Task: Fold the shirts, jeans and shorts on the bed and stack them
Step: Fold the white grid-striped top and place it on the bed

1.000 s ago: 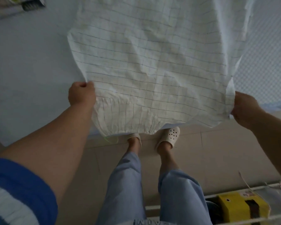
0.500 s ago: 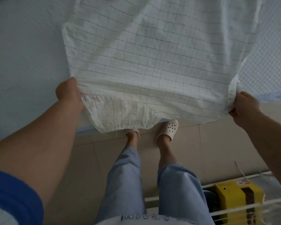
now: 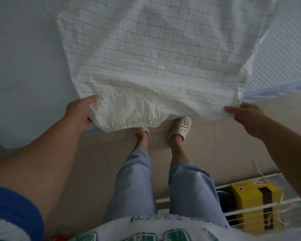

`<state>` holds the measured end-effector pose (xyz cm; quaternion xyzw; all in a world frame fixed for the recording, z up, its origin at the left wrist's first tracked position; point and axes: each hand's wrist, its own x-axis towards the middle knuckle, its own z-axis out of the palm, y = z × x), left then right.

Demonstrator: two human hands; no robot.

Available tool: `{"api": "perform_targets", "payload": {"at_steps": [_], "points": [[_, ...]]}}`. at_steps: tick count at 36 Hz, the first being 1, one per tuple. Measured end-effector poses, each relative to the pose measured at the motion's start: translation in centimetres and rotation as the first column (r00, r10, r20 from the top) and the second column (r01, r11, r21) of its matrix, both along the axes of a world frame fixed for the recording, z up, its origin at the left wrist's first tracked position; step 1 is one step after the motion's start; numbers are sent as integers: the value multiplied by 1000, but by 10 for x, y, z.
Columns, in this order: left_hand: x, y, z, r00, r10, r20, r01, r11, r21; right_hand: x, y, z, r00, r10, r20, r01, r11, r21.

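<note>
A white garment with a thin grid pattern [image 3: 151, 54] lies spread over the near edge of the bed [image 3: 24, 70], its gathered hem hanging off toward the floor. My left hand [image 3: 80, 113] grips the hem's left corner, thumb on top and fingers under the cloth. My right hand [image 3: 247, 117] pinches the right corner between thumb and fingers. The garment's far end runs out of the top of the view. No other clothes show.
The bed has a pale sheet on the left and a blue checked cover [image 3: 281, 54] on the right. I stand on a beige tiled floor [image 3: 229, 140] in white slippers. A white wire rack [image 3: 250, 204] holding a yellow box [image 3: 247, 193] sits at lower right.
The garment has come down from being held up and now lies flatter on the bed. Both hands dropped lower toward the bed edge, and their fists loosened into pinching grips.
</note>
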<state>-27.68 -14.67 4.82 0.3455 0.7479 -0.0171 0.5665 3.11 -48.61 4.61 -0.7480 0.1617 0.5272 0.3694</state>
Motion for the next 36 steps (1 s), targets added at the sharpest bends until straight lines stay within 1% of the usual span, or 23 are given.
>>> {"api": "perform_targets", "payload": {"at_steps": [1,3,5,6,8,10,11,13,14,16,18,20,22,23,25,27,29,32,34,36], "points": [[4,-16,-3,1000,5,2,-5,1000,27,0,-1,1,999,-43,11,43,999,20],[1,-20,0,1000,-29,-4,30,997,68,1,-3,5,988,-151,-27,153,985,74],[-4,-23,1,1000,-10,-13,11,993,115,-1,-7,7,979,-201,-38,203,977,61],[-5,-22,1,1000,-4,-6,5,993,122,-4,-9,6,980,-197,-13,198,980,26],[-8,-27,0,1000,-1,7,1,996,85,-10,-11,2,980,-195,31,196,980,-43],[-8,-35,-1,999,34,26,-34,999,20,-16,-10,-2,978,-209,-7,207,975,-79],[-7,-38,-2,999,37,23,-37,999,-22,-18,-9,-2,980,-192,-57,187,978,-88],[-11,-44,-3,1000,-19,8,20,992,-122,-24,-10,-2,982,-97,-161,84,993,-86],[-13,-48,-2,998,-67,-1,66,984,-164,-28,-12,-2,982,-47,-182,31,996,-88],[-21,-55,-3,990,-142,-12,137,969,-207,-37,-18,-4,986,5,-164,-24,993,-114],[-27,-60,-5,988,-155,-20,148,971,-186,-42,-26,-6,992,-52,-114,37,991,-125],[-29,-61,-6,994,-104,-41,99,988,-118,-44,-31,-8,983,-165,-87,154,981,-116],[-32,-59,-6,996,-63,-64,59,996,-61,-47,-35,-9,962,-253,-105,243,965,-103],[-34,-58,-6,995,-59,-76,56,998,-42,-49,-36,-10,957,-268,-113,257,960,-107],[-35,-59,-6,992,-62,-107,62,998,-9,-56,-41,-12,966,-241,-94,224,961,-164],[-34,-60,-9,986,-74,-147,77,997,16,-59,-43,-16,983,-182,-30,169,953,-250],[-29,-62,-12,970,-127,-209,142,988,57,-60,-43,-20,990,-137,22,138,947,-290],[-26,-70,-11,881,-307,-361,373,919,128,-58,-40,-27,997,-22,75,43,958,-283],[-22,-77,-6,839,-343,-423,435,889,140,-56,-34,-31,990,64,125,-28,964,-266],[-15,-83,1,793,-348,-501,478,865,154,-55,-28,-30,978,124,169,-71,955,-288]]}}
